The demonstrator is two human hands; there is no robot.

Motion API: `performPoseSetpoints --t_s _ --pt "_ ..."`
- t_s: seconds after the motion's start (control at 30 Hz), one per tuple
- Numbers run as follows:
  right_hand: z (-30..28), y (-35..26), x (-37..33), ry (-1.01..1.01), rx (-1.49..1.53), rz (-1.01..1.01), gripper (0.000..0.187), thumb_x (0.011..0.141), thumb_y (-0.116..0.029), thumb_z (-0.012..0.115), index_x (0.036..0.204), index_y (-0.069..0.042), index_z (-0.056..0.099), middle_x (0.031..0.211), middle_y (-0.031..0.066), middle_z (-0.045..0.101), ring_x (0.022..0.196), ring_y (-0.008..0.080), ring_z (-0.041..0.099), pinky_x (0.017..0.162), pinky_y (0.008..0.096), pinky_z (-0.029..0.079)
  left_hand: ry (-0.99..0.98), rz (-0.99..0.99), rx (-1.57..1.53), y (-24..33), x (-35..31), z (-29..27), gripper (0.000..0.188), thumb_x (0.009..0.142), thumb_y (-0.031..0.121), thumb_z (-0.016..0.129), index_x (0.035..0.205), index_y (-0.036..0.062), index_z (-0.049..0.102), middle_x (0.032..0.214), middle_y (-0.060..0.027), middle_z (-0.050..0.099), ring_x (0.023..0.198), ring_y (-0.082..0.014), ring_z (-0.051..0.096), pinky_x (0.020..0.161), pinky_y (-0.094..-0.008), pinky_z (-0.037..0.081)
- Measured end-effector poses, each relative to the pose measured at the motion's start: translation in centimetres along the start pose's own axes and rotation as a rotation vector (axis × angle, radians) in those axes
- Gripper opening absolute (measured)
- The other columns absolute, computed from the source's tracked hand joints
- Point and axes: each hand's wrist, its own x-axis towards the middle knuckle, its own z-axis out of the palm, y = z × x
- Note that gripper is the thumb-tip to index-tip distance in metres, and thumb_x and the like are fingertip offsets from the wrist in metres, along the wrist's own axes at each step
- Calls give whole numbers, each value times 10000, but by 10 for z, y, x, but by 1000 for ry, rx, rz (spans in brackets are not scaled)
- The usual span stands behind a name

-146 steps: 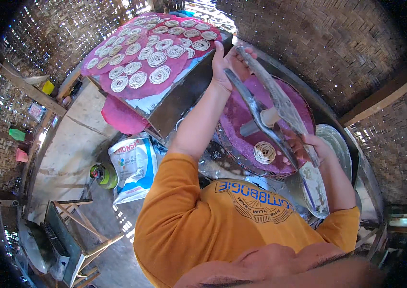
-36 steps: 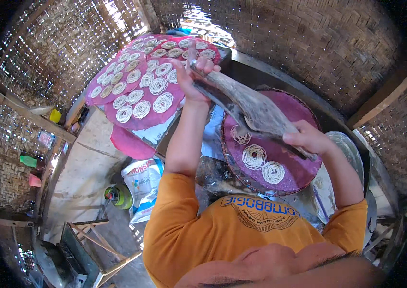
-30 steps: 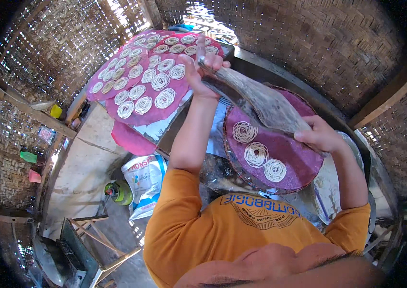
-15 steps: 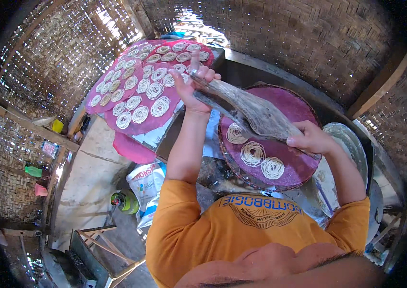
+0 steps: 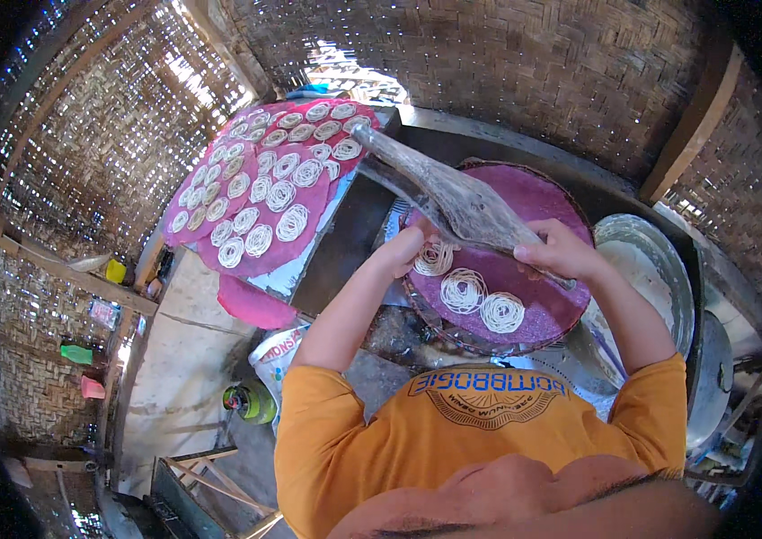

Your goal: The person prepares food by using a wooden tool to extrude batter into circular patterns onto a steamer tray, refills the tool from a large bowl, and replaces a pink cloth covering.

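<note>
My right hand [image 5: 561,251] grips one end of a weathered grey wooden press [image 5: 471,207], made of two long pieces lying one over the other. The press slants over a round tray lined with pink-purple cloth [image 5: 529,310], its other end pointing to the far left. My left hand [image 5: 402,251] is at the tray's left rim, just under the press, its fingers curled and partly hidden. Beside it lies a coil of pale noodle-like strands [image 5: 433,257]. A second coil [image 5: 463,291] and a third coil [image 5: 501,313] follow along the tray's near side.
Further left, pink cloths [image 5: 255,202] bearing several similar coils cover a raised surface. At the right stands a large metal basin [image 5: 646,238] with pale contents. Below the cloths are a green gas cylinder [image 5: 251,402] and a white printed sack [image 5: 278,352]. Woven walls [image 5: 525,81] surround the place.
My left hand has left the far end of the press and come down to the tray's left rim. My right hand still grips the press, and the view has shifted slightly.
</note>
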Motion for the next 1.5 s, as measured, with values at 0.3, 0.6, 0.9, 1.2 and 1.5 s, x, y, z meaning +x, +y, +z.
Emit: performPoseSetpoints --t_s 0.3,0.6,0.9,1.2,1.5 --pt "-11 9 -16 213 101 -41 472 716 -408 619 924 10 545 698 55 557 572 120 533 523 253 439 295 282 1507 -1 -22 3 615 817 513 360 1174 21 453 1332 -130 242 1116 -320 294 879 -492 259" --pt "5 4 -86 91 239 -57 586 719 -544 547 926 4 544 723 93 588 570 137 564 513 248 459 -715 646 -766 102 -11 22 948 690 765 227 1346 87 138 1242 -146 405 1135 -290 394 906 -462 330" --pt "-17 39 -149 122 482 246 539 797 -521 468 958 -10 530 688 99 591 493 127 557 436 227 455 -469 562 -892 99 37 124 677 801 623 305 1251 122 371 594 31 451 595 -148 464 747 -385 419" --pt "-27 67 -130 220 129 290 463 847 -460 422 817 -19 561 631 74 569 480 126 541 418 224 441 -381 581 -950 54 81 118 627 803 592 364 1247 150 393 513 73 385 502 -92 424 657 -316 401" --pt "-29 25 -158 356 -147 267 453 806 -466 484 713 -28 552 544 14 480 443 88 459 400 237 355 -412 651 -956 78 61 136 573 806 572 384 1203 163 449 495 79 361 486 -81 404 628 -303 413"
